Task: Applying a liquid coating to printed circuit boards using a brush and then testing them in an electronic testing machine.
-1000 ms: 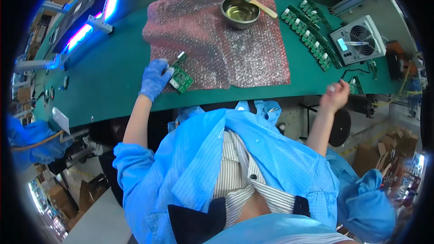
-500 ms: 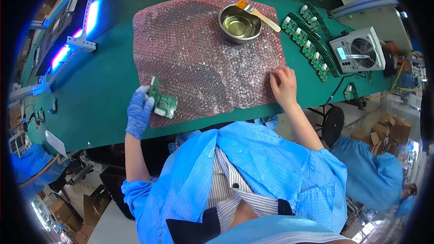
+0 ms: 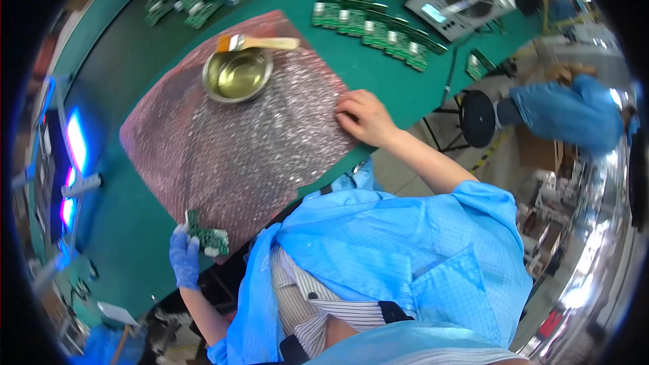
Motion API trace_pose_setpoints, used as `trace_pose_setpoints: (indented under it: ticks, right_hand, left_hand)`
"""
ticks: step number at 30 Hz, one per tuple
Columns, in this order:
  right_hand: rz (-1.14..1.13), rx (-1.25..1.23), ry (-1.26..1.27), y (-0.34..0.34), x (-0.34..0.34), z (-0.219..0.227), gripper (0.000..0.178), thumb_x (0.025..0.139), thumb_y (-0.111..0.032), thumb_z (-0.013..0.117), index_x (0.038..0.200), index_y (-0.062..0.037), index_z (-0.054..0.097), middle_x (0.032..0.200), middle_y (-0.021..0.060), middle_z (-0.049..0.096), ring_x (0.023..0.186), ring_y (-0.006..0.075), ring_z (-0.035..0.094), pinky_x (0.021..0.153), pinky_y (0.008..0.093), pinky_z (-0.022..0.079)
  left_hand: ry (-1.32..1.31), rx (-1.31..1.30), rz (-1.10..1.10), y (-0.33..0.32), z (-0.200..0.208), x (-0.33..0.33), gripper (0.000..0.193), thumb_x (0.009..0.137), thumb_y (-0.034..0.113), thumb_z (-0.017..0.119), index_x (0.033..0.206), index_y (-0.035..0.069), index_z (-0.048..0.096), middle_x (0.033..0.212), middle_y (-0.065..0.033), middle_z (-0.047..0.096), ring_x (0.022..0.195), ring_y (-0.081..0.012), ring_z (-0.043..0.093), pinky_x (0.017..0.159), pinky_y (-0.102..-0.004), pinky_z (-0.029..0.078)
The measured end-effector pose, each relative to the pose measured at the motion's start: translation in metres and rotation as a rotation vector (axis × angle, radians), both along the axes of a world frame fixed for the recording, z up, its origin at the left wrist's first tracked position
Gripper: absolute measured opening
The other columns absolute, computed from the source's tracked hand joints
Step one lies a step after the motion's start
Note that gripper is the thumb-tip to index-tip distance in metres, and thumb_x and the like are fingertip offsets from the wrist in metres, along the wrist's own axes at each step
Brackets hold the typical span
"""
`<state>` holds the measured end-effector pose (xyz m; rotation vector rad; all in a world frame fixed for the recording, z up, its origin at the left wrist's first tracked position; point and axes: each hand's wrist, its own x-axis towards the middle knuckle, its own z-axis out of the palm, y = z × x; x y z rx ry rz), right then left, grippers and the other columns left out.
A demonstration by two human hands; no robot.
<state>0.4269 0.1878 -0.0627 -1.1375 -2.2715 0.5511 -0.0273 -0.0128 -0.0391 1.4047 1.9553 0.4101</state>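
My left hand (image 3: 184, 257), in a blue glove, grips a small green circuit board (image 3: 209, 238) by its edge, over the near left corner of a pink bubble-wrap sheet (image 3: 203, 155). My bare right hand (image 3: 365, 116) rests at the sheet's right edge with its fingers curled; whether anything is under them is hidden. A metal bowl (image 3: 211, 88) of yellowish liquid stands on the far part of the sheet. Across its rim lies a flat brush (image 3: 263, 43) with orange bristles and a pale wooden handle.
Several joined green circuit boards (image 3: 368, 29) lie in rows at the far right, beside a white fan unit (image 3: 460, 0). More boards (image 3: 196, 3) sit at the far left. A lit lamp frame (image 3: 76, 142) stands on the left. A person in blue (image 3: 568, 115) is at the right.
The view has turned, so the table and everything on it appear rotated anticlockwise. My left hand still holds the circuit board; my right hand stays at the sheet's right edge.
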Motion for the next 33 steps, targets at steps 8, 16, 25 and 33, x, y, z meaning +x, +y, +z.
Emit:
trace_pose_setpoints:
  ticks: [8,16,25,33]
  right_hand:
    - [0.098,0.061,0.117,0.004,-0.01,-0.024,0.011,0.069,-0.01,0.06,0.077,-0.0066,0.054,0.087,0.0049,0.054,0.086,0.023,0.052,0.071,0.0354,0.042]
    - [0.104,-0.019,0.174,-0.004,0.005,-0.03,0.008,0.071,-0.01,0.058,0.077,-0.0066,0.054,0.086,0.0044,0.054,0.087,0.0215,0.051,0.071,0.0339,0.041]
    - [-0.104,0.352,0.216,0.014,0.051,-0.018,0.011,0.063,-0.01,0.062,0.073,-0.0104,0.056,0.077,0.0052,0.056,0.075,0.0233,0.055,0.068,0.0355,0.043]
    - [-1.268,0.679,-0.211,0.073,0.249,-0.002,0.03,0.061,-0.017,0.064,0.087,-0.0039,0.054,0.089,0.0136,0.055,0.085,0.0291,0.053,0.077,0.0388,0.041]
  left_hand:
    - [0.018,-0.215,0.134,0.002,0.003,-0.021,0.039,0.071,-0.003,0.053,0.109,0.0,0.052,0.106,-0.0089,0.051,0.095,-0.0176,0.048,0.084,-0.0283,0.039]
    - [-0.065,-0.347,0.165,0.03,0.035,-0.015,0.032,0.072,0.0,0.054,0.104,-0.001,0.052,0.087,-0.003,0.057,0.077,-0.0112,0.05,0.073,-0.0222,0.041]
    - [-0.458,-0.063,0.447,0.033,0.07,-0.031,0.029,0.078,0.015,0.057,0.104,0.007,0.048,0.089,-0.0058,0.055,0.075,-0.0162,0.056,0.055,-0.0268,0.049]
    - [-0.39,0.14,0.667,0.027,0.034,-0.039,0.029,0.078,0.022,0.057,0.103,0.008,0.05,0.09,-0.004,0.056,0.073,-0.0138,0.055,0.054,-0.0246,0.047]
